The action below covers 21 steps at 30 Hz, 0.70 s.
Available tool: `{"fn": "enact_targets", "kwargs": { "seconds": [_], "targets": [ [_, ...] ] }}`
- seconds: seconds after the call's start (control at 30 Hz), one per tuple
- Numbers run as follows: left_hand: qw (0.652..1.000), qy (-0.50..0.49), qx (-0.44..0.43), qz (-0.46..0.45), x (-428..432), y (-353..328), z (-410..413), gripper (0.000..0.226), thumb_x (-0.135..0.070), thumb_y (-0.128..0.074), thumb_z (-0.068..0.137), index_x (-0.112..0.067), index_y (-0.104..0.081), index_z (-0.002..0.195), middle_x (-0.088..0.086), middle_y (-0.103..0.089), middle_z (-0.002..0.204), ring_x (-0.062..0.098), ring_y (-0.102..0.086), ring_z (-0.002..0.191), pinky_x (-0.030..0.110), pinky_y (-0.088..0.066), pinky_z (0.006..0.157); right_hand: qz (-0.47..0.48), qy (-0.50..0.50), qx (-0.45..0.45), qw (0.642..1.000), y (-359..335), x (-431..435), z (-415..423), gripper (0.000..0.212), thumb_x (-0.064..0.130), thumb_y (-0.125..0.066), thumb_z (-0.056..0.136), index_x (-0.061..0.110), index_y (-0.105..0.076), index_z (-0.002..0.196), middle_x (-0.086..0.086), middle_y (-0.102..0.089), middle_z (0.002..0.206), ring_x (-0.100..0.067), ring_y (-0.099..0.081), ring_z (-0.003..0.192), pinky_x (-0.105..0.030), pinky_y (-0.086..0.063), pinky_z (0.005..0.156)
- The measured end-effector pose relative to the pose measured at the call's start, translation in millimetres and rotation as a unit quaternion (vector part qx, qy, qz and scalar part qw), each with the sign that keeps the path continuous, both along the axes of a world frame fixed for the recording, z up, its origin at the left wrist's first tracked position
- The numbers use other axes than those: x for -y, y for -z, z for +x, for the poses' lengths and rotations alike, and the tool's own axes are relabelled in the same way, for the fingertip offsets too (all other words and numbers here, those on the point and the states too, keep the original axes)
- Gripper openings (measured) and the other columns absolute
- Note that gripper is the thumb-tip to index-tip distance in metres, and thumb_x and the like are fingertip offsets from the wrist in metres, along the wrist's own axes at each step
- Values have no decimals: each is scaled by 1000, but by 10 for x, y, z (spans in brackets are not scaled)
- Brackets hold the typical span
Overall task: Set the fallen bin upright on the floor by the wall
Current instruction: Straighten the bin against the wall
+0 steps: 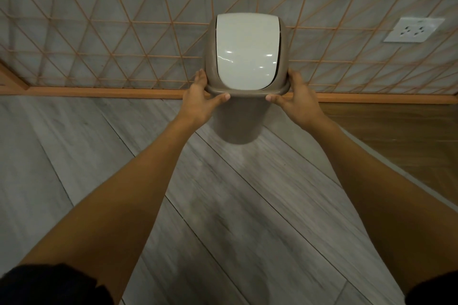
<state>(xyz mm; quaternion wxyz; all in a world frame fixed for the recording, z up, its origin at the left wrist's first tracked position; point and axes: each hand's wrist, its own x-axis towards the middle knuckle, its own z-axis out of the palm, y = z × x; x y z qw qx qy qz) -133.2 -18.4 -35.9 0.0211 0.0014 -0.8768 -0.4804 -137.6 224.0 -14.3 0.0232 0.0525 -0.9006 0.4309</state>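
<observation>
The bin [238, 119] stands upright, long axis vertical, near the wall [99, 20], its base at the floor [223, 205]. The left hand [198, 99] and right hand [297, 99] clasp its rim from opposite sides, equally near.

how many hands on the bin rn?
2. Left hand grips the left rim of the taupe plastic bin with the white swing lid; right hand grips the right rim.
</observation>
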Motion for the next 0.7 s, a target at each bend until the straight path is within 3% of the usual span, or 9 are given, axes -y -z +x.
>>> {"fn": "enact_targets", "kwargs": {
  "seconds": [0.2, 0.33, 0.5, 0.7],
  "targets": [
    [1000, -1, -5, -28, -30, -30, 19, 92, -41, -69, 85, -6, -19, 154, 11, -21, 162, 25, -17, 149, 43, -24, 120, 12, -1, 14, 1000, -70, 32, 40, 75, 24, -72, 84, 13, -30, 146, -5, -51, 141, -15, -50, 119, -20, -37, 92],
    [998, -8, 3, -54, -44, -37, -3, 91, -40, -68, 86, -8, -17, 154, 10, -19, 162, 27, -18, 149, 44, -23, 120, 25, -1, 10, 1000, -89, 44, 57, 72, 23, -71, 85, 13, -32, 144, -6, -50, 142, -23, -48, 127, -21, -36, 94],
    [997, -6, 31, -64, -72, -82, -16, 92, -38, -68, 86, -9, -13, 154, 9, -20, 162, 30, -24, 147, 47, -26, 119, 46, -4, 5, 999, -63, 47, 3, 74, 30, -72, 82, 14, -34, 143, -9, -49, 141, -28, -46, 129, -39, -41, 106],
    [995, -9, 64, -77, -78, -147, 91, 106, -36, -65, 89, -12, 15, 153, 11, -3, 164, 31, -11, 150, 47, -19, 120, 67, 9, 23, 997, -12, 79, 21, 88, 41, -69, 81, 15, -19, 149, -11, -36, 150, -33, -36, 136, -51, -35, 111]
  ]
}}
